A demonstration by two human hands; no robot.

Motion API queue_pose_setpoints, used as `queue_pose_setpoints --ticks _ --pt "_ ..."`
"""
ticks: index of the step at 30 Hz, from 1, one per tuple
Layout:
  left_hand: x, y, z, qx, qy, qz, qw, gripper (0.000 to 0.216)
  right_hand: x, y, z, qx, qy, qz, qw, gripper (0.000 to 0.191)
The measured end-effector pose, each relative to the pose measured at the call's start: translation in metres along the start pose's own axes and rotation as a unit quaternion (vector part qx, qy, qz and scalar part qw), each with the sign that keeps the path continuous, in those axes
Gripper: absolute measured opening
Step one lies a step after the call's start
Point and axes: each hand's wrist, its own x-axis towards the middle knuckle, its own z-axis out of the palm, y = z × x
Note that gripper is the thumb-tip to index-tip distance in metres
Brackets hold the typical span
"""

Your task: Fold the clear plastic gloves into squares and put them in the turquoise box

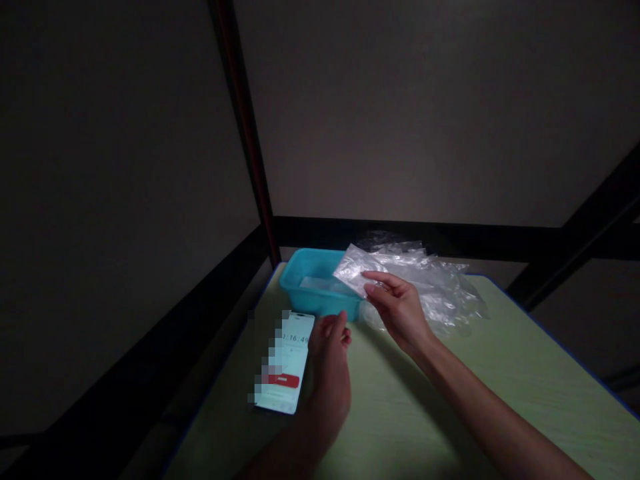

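My right hand (397,308) pinches a small clear plastic bag (353,268) and holds it over the right rim of a teal plastic tub (309,298). My left hand (331,368) rests on the green table, fingers curled loosely and empty, right beside a lit phone (286,363) that shows a timer and a red button. The tub holds something pale at its bottom.
A heap of clear plastic bags (434,283) lies behind my right hand. The green table (400,413) has a blue edge. Dark metal frame bars (250,133) rise at the back left and run along the rear, against a dim wall.
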Motion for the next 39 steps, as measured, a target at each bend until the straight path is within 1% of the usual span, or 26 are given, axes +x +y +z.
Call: queue_pose_setpoints --ticks 1,4,6,7,8,10,13,15,19,21,27,30,33,35,37,39 --pt "-0.008 0.004 0.000 0.001 -0.013 0.001 1.000 0.028 -0.002 -0.002 0.001 0.003 -0.002 0.000 1.000 0.022" --pt "-0.024 0.020 0.010 -0.037 -0.108 0.006 0.993 0.039 -0.009 -0.007 0.007 0.025 -0.017 -0.003 1.000 0.022" --pt "-0.024 0.030 0.022 -0.062 -0.184 0.032 0.980 0.035 -0.013 -0.008 0.012 0.040 -0.029 -0.008 0.999 0.023" --pt "-0.023 0.034 0.027 -0.075 -0.211 0.041 0.974 0.031 -0.014 -0.007 0.014 0.042 -0.032 -0.011 0.999 0.023" --pt "-0.020 0.036 0.032 -0.088 -0.224 0.040 0.970 0.029 -0.015 -0.006 0.015 0.040 -0.035 -0.017 0.998 0.023" --pt "-0.013 0.038 0.038 -0.107 -0.219 0.035 0.969 0.025 -0.016 -0.003 0.017 0.024 -0.036 -0.033 0.999 0.021" --pt "-0.003 0.036 0.039 -0.122 -0.188 0.037 0.974 0.021 -0.016 0.002 0.016 -0.009 -0.035 -0.053 0.998 0.019" --pt "0.001 0.035 0.037 -0.127 -0.172 0.038 0.976 0.020 -0.015 0.005 0.014 -0.023 -0.037 -0.056 0.997 0.019" --pt "0.008 0.038 0.036 -0.121 -0.111 0.031 0.986 0.014 -0.013 0.009 0.011 -0.029 -0.036 -0.055 0.997 0.017" --pt "0.008 0.041 0.037 -0.121 -0.099 0.030 0.987 0.014 -0.013 0.011 0.010 -0.034 -0.038 -0.056 0.997 0.015" --pt "0.011 0.046 0.035 -0.121 -0.126 0.051 0.983 0.018 -0.010 0.013 0.002 -0.042 -0.039 -0.063 0.996 0.008" --pt "0.016 0.049 0.031 -0.106 -0.157 0.061 0.980 0.018 -0.008 0.003 -0.002 -0.012 -0.051 -0.075 0.996 0.009" --pt "0.020 0.053 0.025 -0.082 -0.181 0.049 0.979 0.020 -0.005 -0.012 -0.008 0.030 -0.058 -0.055 0.996 0.014" --pt "0.021 0.056 0.021 -0.076 -0.194 0.035 0.977 0.022 -0.003 -0.019 -0.011 0.010 -0.046 -0.043 0.998 0.013" --pt "0.021 0.058 0.019 -0.073 -0.204 0.014 0.976 0.020 -0.001 -0.024 -0.015 -0.042 -0.033 -0.045 0.998 0.010" --pt "0.020 0.058 0.018 -0.073 -0.204 -0.013 0.976 0.016 0.000 -0.026 -0.016 -0.100 -0.030 -0.054 0.993 0.011"
